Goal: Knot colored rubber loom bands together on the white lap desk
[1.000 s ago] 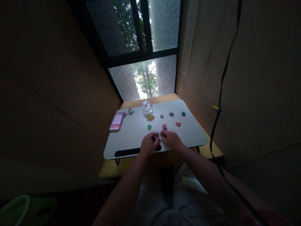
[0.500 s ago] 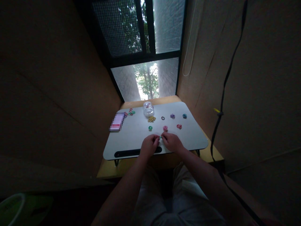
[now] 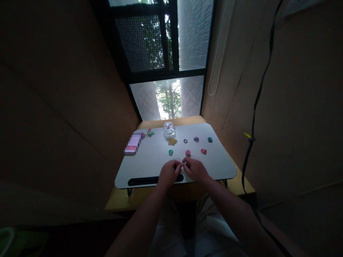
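My left hand and my right hand meet over the front of the white lap table, fingertips almost touching. Both are closed in a pinch around a tiny object between them, mostly hidden and too small to name. Just beyond my fingers lie a green bundle of small loops, a pink bundle and a red bundle. Farther back are a yellow pile of loops, a single dark ring, a purple bundle and a teal bundle.
A clear plastic jar stands at the back of the table. On the left lie a phone with a blurred screen and several mixed loops. A dark slot runs along the front edge. A black cable hangs at right.
The view has tilted slightly up, so the table sits lower in the picture. The green bit between my fingertips shows less now. Both hands stay together in the same place on the table.
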`<state>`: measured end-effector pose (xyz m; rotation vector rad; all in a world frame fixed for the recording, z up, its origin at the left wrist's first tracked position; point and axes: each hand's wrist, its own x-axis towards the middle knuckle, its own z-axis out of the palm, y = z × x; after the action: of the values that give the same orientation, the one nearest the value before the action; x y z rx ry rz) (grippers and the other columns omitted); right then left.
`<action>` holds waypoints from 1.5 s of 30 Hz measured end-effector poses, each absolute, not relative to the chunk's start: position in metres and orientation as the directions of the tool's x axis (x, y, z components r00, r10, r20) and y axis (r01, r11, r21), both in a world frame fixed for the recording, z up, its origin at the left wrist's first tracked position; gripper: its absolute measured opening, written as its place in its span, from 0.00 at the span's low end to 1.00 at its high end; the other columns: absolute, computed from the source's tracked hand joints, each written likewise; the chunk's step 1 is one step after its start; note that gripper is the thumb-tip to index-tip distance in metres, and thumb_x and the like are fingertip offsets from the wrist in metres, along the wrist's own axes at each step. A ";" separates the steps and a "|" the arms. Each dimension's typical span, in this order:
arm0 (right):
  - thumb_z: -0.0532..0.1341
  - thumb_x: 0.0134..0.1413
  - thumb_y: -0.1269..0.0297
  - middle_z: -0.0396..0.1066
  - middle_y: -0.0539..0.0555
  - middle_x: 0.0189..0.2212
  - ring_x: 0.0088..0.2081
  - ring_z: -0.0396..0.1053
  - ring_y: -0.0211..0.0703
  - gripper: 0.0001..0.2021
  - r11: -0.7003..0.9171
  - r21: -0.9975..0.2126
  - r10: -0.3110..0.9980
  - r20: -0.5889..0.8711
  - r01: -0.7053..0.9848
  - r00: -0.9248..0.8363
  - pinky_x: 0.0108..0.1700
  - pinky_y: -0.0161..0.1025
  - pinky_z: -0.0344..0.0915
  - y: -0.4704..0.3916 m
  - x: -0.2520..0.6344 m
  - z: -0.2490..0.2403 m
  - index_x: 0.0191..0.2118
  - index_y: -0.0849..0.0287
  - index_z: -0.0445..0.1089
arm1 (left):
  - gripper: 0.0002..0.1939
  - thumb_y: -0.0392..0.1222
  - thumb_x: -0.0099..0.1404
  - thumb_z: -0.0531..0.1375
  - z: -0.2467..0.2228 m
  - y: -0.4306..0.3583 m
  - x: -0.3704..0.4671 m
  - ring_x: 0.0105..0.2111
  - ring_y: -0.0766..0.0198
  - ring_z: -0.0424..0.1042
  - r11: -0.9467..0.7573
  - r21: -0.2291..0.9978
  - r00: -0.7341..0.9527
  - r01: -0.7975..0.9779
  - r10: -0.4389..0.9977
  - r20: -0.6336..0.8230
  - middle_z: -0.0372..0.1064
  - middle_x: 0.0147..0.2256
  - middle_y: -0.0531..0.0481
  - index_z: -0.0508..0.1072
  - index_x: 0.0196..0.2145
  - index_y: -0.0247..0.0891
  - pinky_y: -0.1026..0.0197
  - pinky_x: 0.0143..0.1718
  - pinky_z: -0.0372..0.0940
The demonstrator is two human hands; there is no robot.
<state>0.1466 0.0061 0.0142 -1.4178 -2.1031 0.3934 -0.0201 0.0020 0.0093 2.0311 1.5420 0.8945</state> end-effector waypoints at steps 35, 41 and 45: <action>0.57 0.51 0.67 0.71 0.49 0.25 0.28 0.66 0.38 0.04 0.393 -0.522 0.917 0.278 0.757 -0.285 0.32 0.33 0.54 0.006 0.146 0.015 0.32 0.56 0.70 | 0.04 0.41 0.59 0.59 0.008 -0.001 -0.019 0.26 0.67 0.64 -0.264 0.675 0.140 0.689 0.962 0.233 0.67 0.26 0.54 0.69 0.29 0.38 0.64 0.29 0.56; 0.58 0.50 0.67 0.71 0.48 0.25 0.27 0.66 0.37 0.04 0.401 -0.539 0.914 0.286 0.740 -0.287 0.31 0.33 0.54 0.006 0.146 0.012 0.33 0.56 0.70 | 0.03 0.39 0.58 0.59 0.010 -0.002 -0.019 0.27 0.67 0.64 -0.268 0.686 0.144 0.676 0.962 0.233 0.68 0.26 0.53 0.70 0.30 0.38 0.64 0.30 0.57; 0.58 0.50 0.67 0.70 0.48 0.24 0.27 0.66 0.38 0.04 0.406 -0.546 0.912 0.296 0.733 -0.285 0.32 0.33 0.55 0.006 0.146 0.012 0.33 0.56 0.70 | 0.02 0.38 0.57 0.60 0.011 -0.002 -0.018 0.27 0.67 0.64 -0.272 0.681 0.145 0.680 0.960 0.238 0.68 0.27 0.54 0.70 0.30 0.38 0.64 0.30 0.57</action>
<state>0.1459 0.0059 0.0117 -1.3943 -2.0977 0.4110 -0.0182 -0.0022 0.0108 2.0162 1.5684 0.9150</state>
